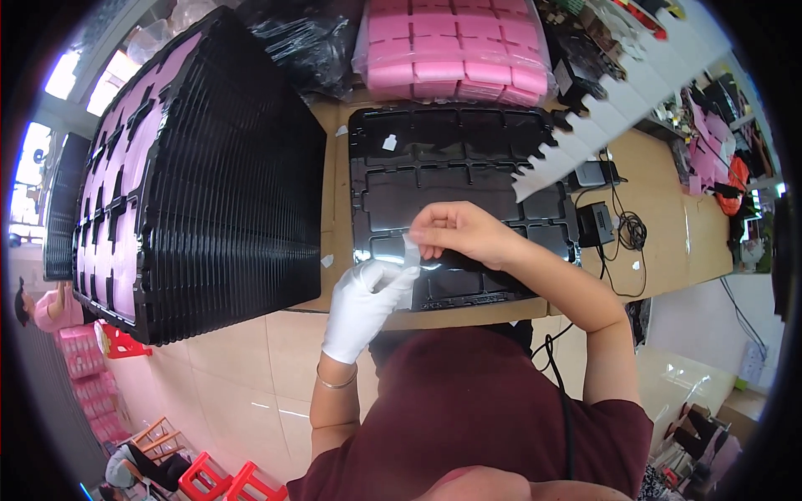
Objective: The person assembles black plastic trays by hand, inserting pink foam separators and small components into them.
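Observation:
My left hand (pixel 365 302), in a white glove, and my bare right hand (pixel 455 232) meet over the near part of a black plastic tray (pixel 489 199). Between them is a narrow, translucent white strip (pixel 412 260). The right fingertips pinch its upper end, while the gloved thumb and fingers hold it lower down. What the strip is made of does not show clearly. The tray lies flat, divided into shallow compartments, and a small white cut piece (pixel 389 143) rests in its far left part.
A tall stack of black trays with pink sheets (pixel 225 184) stands at left. Wrapped pink foam (pixel 455 50) and black plastic bags (pixel 305 46) sit behind. A long notched white strip (pixel 601 113) slants in from the upper right, above black adapters (pixel 595 224) and coiled cable (pixel 631 231).

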